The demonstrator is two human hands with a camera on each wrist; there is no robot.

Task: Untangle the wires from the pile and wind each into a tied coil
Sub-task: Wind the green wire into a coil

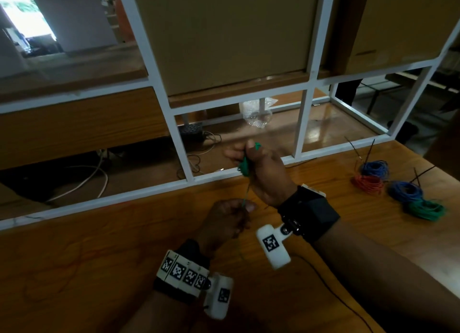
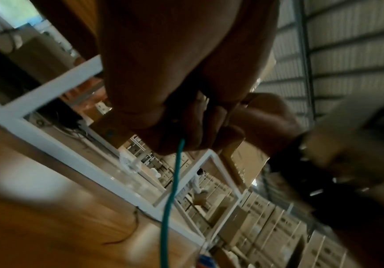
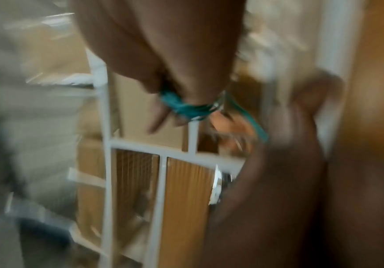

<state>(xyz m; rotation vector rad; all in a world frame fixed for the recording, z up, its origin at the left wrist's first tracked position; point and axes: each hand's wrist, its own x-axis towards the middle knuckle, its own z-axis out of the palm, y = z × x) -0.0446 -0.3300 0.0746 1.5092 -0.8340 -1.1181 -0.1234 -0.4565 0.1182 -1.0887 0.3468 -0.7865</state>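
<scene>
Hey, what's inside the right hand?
A small bundle of green wire wound round the right hand's fingers, one strand running down to the left hand. The palm side is covered.

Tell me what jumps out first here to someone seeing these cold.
The two hands mid-frame above the wooden table: the right hand holds a small green wire bundle wound on its fingers, and the left hand below pinches the strand feeding it. At the table's right edge lie four finished coils, blue, red, blue and green, with black ties sticking up.
</scene>
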